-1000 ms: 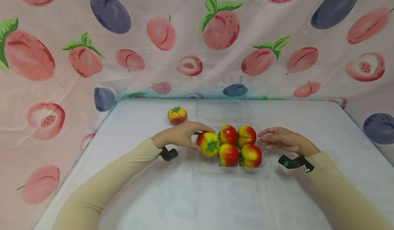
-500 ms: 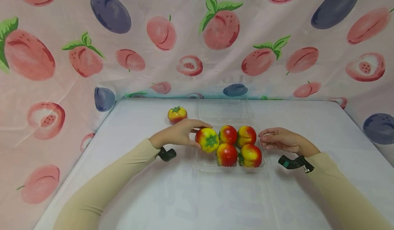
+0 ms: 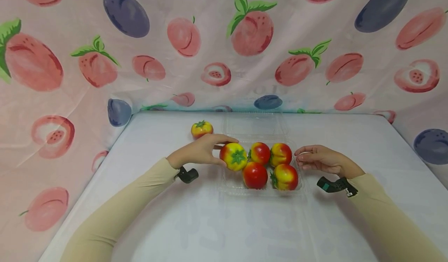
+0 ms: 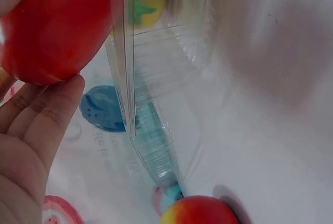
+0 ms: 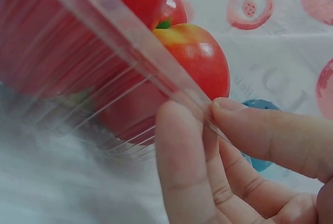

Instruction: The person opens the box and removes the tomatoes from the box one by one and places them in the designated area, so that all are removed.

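My left hand (image 3: 196, 150) grips a red-and-yellow fruit (image 3: 233, 157) with a green star-shaped calyx, thumb on one side and fingers on the other. It is over the left end of a clear plastic clamshell box (image 3: 231, 189). The left wrist view shows the held fruit's red side (image 4: 57, 31) beside the box wall. More such fruits sit in the box: a front one (image 3: 255, 175), a front right one (image 3: 285, 177) and two behind. My right hand (image 3: 322, 161) pinches the box's right rim (image 5: 171, 76) between thumb and fingers.
Another red-and-yellow fruit (image 3: 202, 129) stands on the white table (image 3: 168, 223), behind my left hand. The box's transparent lid (image 3: 252, 125) lies folded open toward the back. A fruit-print cloth (image 3: 217, 32) hangs behind and at the sides.
My left hand has moved slightly left and away from me with the fruit. The front middle fruit has rolled left, showing more red. My right hand stays at the box's rim.
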Tool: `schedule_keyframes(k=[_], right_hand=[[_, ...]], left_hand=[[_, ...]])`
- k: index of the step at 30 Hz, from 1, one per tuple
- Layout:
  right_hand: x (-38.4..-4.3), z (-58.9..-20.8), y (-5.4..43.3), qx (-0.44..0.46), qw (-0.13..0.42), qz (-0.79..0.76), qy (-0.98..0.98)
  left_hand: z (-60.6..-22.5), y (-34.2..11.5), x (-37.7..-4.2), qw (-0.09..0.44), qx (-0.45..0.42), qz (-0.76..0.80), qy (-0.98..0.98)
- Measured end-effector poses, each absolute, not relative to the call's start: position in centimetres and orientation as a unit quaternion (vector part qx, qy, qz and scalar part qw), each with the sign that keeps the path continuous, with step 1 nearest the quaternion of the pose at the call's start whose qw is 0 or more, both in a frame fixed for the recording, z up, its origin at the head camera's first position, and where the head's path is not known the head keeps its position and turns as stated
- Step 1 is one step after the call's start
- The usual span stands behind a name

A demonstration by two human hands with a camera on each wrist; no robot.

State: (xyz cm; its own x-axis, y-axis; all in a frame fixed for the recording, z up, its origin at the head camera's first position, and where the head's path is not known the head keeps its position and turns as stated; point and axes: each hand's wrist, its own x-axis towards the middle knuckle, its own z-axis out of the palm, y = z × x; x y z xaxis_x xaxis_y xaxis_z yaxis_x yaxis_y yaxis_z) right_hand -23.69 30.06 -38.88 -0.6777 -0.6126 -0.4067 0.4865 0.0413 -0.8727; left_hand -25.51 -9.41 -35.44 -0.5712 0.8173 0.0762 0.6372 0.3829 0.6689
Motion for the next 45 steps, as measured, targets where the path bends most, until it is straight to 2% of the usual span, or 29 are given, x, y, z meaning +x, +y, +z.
schedule_keyframes(k=[15, 23, 45], right_hand=[[-23.9, -39.3, 30.4, -0.083, 0.408, -0.691, 0.591], [-23.6, -39.1, 30.1, -0.048, 0.388, -0.686, 0.613], [-23.8, -39.0, 30.1, -0.06, 0.394, -0.69, 0.605]], left_hand=[[-35.3, -10.3, -25.5, 0.117, 0.418, 0.345, 0.832], [-35.3, -11.4, -25.6, 0.113, 0.394, 0.358, 0.839], [-34.7, -14.4, -26.0, 0.052, 0.361, 0.415, 0.833]])
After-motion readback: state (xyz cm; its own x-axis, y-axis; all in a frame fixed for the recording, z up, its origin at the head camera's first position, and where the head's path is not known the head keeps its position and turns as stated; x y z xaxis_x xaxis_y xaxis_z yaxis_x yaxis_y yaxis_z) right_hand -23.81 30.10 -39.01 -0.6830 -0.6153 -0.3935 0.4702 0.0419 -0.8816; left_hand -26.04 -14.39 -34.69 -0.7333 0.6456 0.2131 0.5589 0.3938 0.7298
